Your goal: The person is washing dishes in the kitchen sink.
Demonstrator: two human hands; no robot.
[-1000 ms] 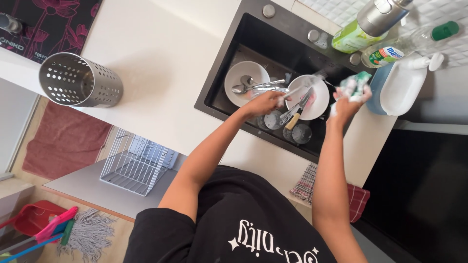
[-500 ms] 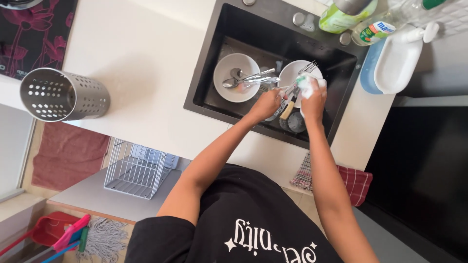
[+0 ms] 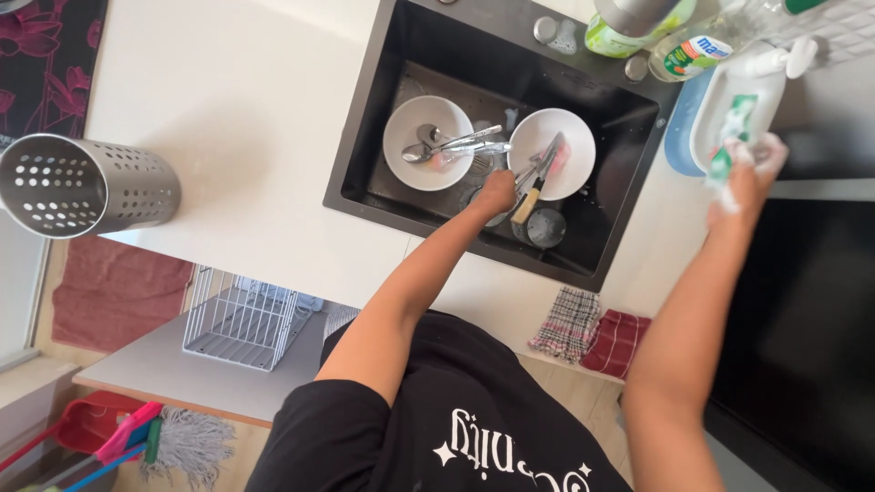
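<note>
Now my left hand (image 3: 497,193) down in black sink (image 3: 365,137), fingers closed on cutlery (image 3: 529,178) beside white bowl (image 3: 574,137). My right hand (image 3: 747,173) grips soapy green sponge (image 3: 729,137) over white tray (image 3: 761,82), bench right edge.

Bright, even daylight floods the white counter (image 3: 246,118), the black sink (image 3: 428,55) stays dark, and edges bend slightly.

A home kitchen.
A black sink (image 3: 629,118) held white bowls (image 3: 428,143), with dish soap bottles (image 3: 697,50), a cutlery drainer (image 3: 82,187) and mop (image 3: 187,446) nearby.
</note>
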